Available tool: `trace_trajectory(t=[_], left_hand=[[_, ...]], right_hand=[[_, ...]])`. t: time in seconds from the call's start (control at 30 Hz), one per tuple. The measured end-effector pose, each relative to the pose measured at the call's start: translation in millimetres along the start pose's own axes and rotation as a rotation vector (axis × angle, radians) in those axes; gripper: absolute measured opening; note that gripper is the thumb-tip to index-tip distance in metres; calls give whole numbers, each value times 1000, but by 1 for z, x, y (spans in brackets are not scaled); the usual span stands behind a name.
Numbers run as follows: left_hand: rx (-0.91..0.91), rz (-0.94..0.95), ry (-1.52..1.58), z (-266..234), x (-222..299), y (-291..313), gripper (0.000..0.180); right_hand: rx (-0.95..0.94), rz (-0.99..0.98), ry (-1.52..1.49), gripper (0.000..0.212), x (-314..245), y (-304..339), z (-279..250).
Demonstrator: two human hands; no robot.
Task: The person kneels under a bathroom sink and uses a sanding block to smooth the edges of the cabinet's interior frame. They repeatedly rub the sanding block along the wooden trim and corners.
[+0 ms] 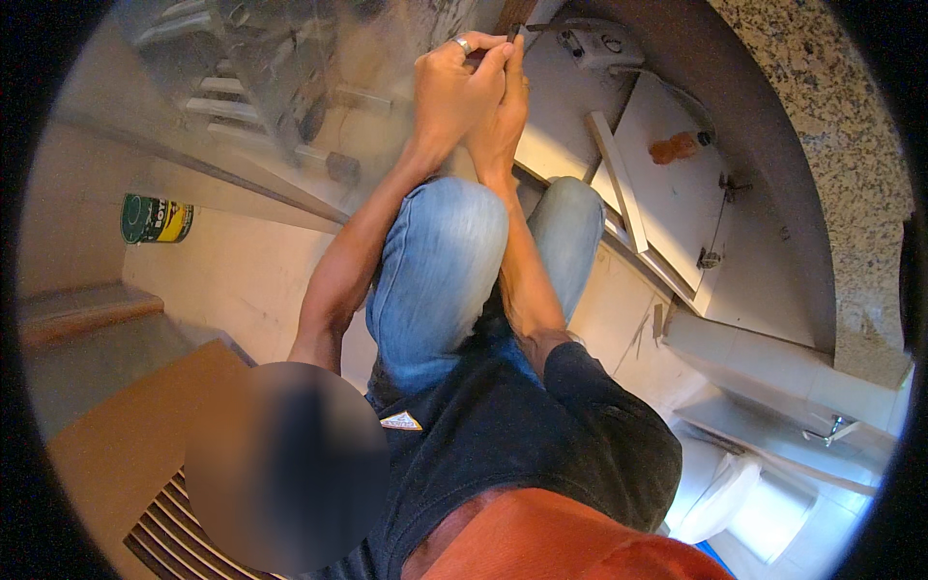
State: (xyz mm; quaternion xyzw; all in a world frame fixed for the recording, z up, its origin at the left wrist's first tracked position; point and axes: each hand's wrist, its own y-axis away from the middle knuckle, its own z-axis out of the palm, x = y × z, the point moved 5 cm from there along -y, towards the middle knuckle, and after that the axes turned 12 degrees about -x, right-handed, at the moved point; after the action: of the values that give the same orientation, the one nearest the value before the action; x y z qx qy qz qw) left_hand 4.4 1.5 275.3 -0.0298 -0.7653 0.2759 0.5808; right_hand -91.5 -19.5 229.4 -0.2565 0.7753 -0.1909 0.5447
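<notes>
A small dark piece (pixel 516 32) is at the top of the view, at the fingertips of both hands, just below the end of a brown wooden strip (pixel 515 14). Its long axis runs roughly away from the body, leaning a little to the right, with its far end toward the strip; which end is its front is too small to tell. The left hand (pixel 447 92) pinches in from the left with bent fingers, one wearing a smooth silver ring (pixel 463 45). The right hand (pixel 503 111), its fingers stretched upward, presses in on the piece too. The wrists nearly meet above two knees in faded, woven blue jeans (pixel 440 261).

To the right is a cabinet (pixel 764 261) with pale, flat panels under one curved, speckled stone surface (pixel 822 106). In it are one white box (pixel 601 48) with a round dial, one orange-brown bottle (pixel 672 148) on its side with a dark cap, and two metal hinges (pixel 710 259). One narrow white board (pixel 617 184) lies slantwise near them. At the left are one round green-and-yellow can (pixel 155 219) and a metal ladder (pixel 237 111). At lower right are one glossy white toilet (pixel 720 498) and one shiny metal tap (pixel 829 431).
</notes>
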Motion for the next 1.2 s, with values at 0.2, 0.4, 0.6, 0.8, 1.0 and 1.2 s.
trace_trajectory(t=[0.2,0.4,0.6,0.8,1.0,1.2], left_hand=[[40,21,18,1,8,-9,15],[49,61,-8,9,7,-22,16],[66,124,-19,10,9,-28,17],[49,83,18,-2,17,-11,19],[69,134,7,-3,29,-20,15],[67,128,2,6,23,-30,16]], right_hand=[[34,-18,44,60,-8,-8,-1],[-17,97,-59,58,2,-19,-3],[23,-51,25,56,5,-28,-6],[-10,13,-13,56,-5,-15,-7],[43,-73,53,57,-20,-23,-9],[33,29,-18,59,-9,-34,-6]])
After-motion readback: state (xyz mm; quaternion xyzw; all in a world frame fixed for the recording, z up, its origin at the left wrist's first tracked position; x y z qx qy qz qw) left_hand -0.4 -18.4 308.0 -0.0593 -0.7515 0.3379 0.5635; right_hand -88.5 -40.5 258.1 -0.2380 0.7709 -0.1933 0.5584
